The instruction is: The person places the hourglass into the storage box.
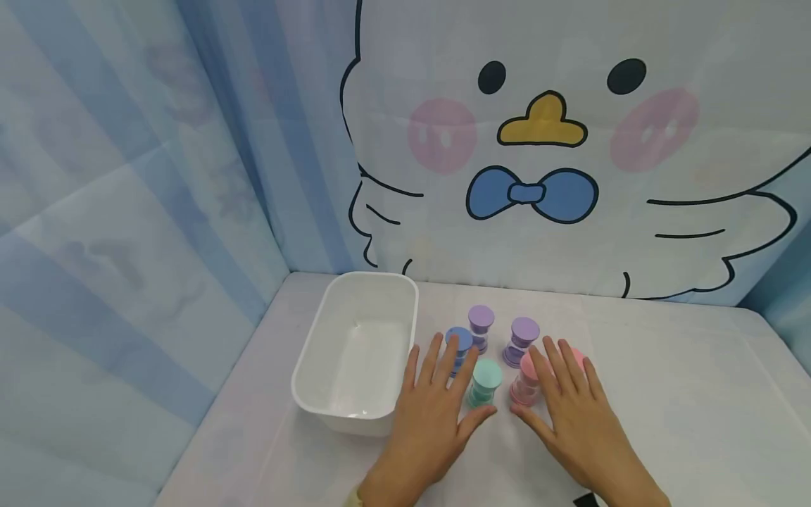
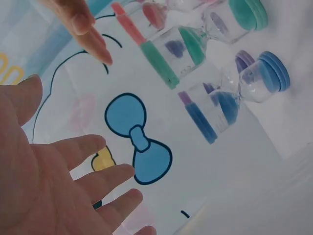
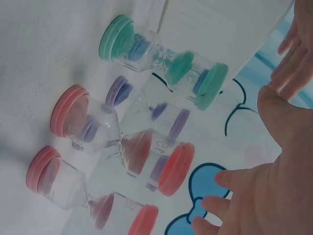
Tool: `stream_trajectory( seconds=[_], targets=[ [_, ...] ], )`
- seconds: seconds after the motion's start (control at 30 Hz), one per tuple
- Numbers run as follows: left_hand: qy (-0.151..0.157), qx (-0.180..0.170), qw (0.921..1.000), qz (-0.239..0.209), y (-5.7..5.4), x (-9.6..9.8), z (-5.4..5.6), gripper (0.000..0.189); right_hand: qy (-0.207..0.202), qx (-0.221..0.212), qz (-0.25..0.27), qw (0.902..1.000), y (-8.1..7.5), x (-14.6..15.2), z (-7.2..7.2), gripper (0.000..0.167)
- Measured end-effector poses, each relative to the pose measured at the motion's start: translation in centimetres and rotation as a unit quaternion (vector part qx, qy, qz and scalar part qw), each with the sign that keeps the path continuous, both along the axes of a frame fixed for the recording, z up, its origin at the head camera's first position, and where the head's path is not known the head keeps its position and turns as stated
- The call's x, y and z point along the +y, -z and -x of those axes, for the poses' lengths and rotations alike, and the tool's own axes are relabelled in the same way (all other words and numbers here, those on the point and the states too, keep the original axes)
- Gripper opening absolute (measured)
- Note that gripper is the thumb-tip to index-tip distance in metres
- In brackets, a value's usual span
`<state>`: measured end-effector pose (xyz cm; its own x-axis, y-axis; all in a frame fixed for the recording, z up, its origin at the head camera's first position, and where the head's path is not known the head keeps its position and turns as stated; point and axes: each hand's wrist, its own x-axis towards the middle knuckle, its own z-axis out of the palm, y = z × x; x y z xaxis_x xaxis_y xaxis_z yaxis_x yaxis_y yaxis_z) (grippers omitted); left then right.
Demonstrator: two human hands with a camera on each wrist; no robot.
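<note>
Several small sand timers stand upright on the table. The blue sand timer (image 1: 460, 337) and the green sand timer (image 1: 487, 375) are closest to my left hand (image 1: 429, 422), which has its fingers spread and holds nothing. Behind them are two purple sand timers (image 1: 524, 331). My right hand (image 1: 583, 429), also with straight, spread fingers, is over the pink sand timer (image 1: 527, 386) and partly hides a second pink sand timer (image 1: 578, 358). In the right wrist view, coloured sand shows inside the clear glass of the green sand timer (image 3: 181, 71), and the palm (image 3: 279, 171) is bare.
A white rectangular tub (image 1: 305, 362) with nothing in it stands left of the timers, beside my left hand. The table (image 1: 697, 394) has a pale cloth. Behind hangs a curtain (image 1: 443, 232) with a cartoon bird; a blue-striped curtain (image 1: 127, 211) is at the left.
</note>
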<state>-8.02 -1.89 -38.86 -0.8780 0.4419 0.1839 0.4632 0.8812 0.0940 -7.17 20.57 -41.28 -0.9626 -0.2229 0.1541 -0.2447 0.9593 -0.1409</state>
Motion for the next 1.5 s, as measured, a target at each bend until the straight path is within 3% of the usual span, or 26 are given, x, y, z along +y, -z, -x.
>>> stream_trajectory(
  seconds=[0.17,0.43,0.7,0.97,1.27,1.5],
  targets=[
    [-0.012,0.025,0.9996,0.003,-0.6,-0.6,0.2,0.072,0.004,-0.006,0.0,1.0,-0.4,0.2,0.1,0.091],
    [-0.033,-0.009,0.9989,-0.034,-1.4,-1.7,0.7,0.071,0.014,-0.022,0.002,0.9997,-0.8,0.6,0.4,0.093],
    [-0.05,0.006,0.9975,-0.049,-1.7,-2.8,1.2,0.066,0.027,-0.049,0.015,0.9983,-1.0,0.8,0.5,0.097],
    [-0.057,0.019,0.9962,-0.064,-2.2,-3.8,1.5,0.063,0.009,-0.037,0.005,0.9993,-0.9,1.6,0.7,0.088],
    [-0.07,-0.006,0.992,-0.105,-3.0,-5.3,1.7,0.064,-0.011,-0.012,0.017,0.9997,-1.6,3.1,1.3,0.084],
    [-0.068,0.009,0.9892,-0.13,-3.4,-6.8,2.0,0.059,-0.02,-0.007,0.02,0.9996,-2.0,3.9,1.8,0.085]
  ],
)
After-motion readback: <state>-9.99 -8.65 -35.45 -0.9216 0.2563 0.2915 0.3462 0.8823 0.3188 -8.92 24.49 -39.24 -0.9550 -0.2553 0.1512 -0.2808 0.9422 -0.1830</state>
